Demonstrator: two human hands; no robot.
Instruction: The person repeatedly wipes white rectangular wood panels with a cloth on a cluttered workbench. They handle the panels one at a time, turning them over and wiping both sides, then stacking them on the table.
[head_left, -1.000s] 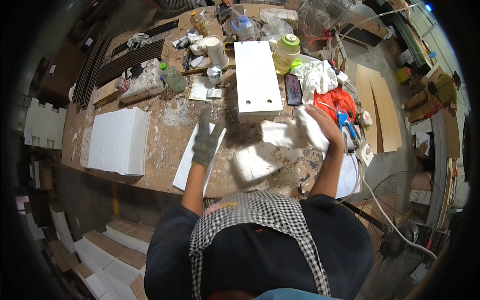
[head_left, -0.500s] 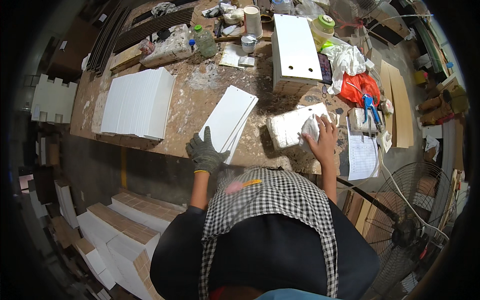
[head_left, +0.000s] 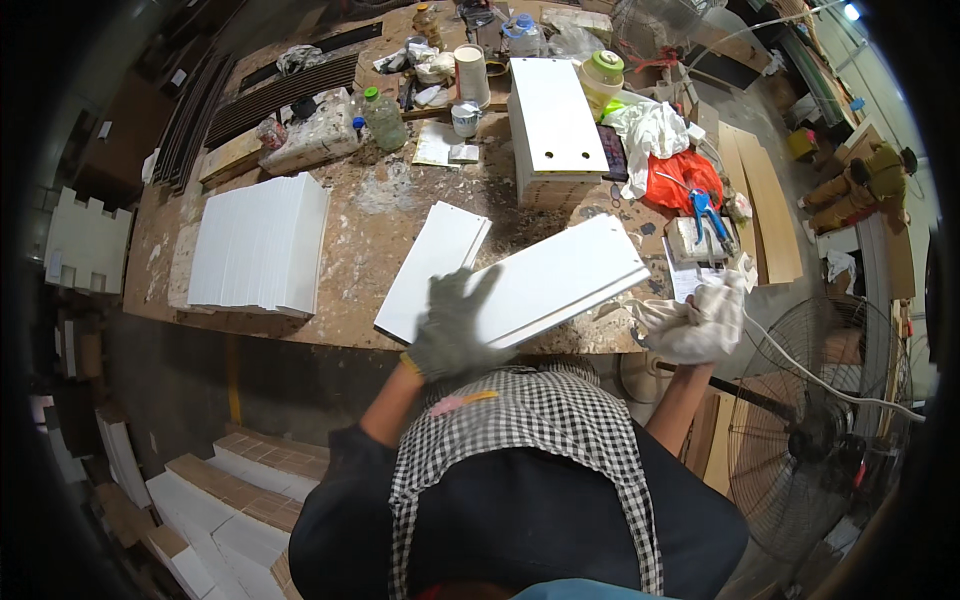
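My left hand [head_left: 452,325], in a grey-green glove and slightly blurred, lies with fingers spread over the near end of a white panel [head_left: 570,275]. That panel slants up to the right and has small holes at its far end. Partly under the hand, a second white panel [head_left: 430,265] lies at another angle on the workbench [head_left: 375,235]. At the bench's right front edge, my right hand [head_left: 705,325] is closed on a whitish cloth [head_left: 690,330], which covers most of the fingers.
A stack of white panels [head_left: 255,245] stands at the left, a taller white stack [head_left: 560,120] at the back. Bottles, cups and a blue-handled tool [head_left: 708,215] lie around. A caged fan [head_left: 810,440] stands at the right, more panels [head_left: 220,520] below left. Another person [head_left: 870,190] is far right.
The upper panel has swung to the right, over where the white wrapped block showed. My right hand has moved right and nearer with the cloth, off that block. The left hand shifted slightly right.
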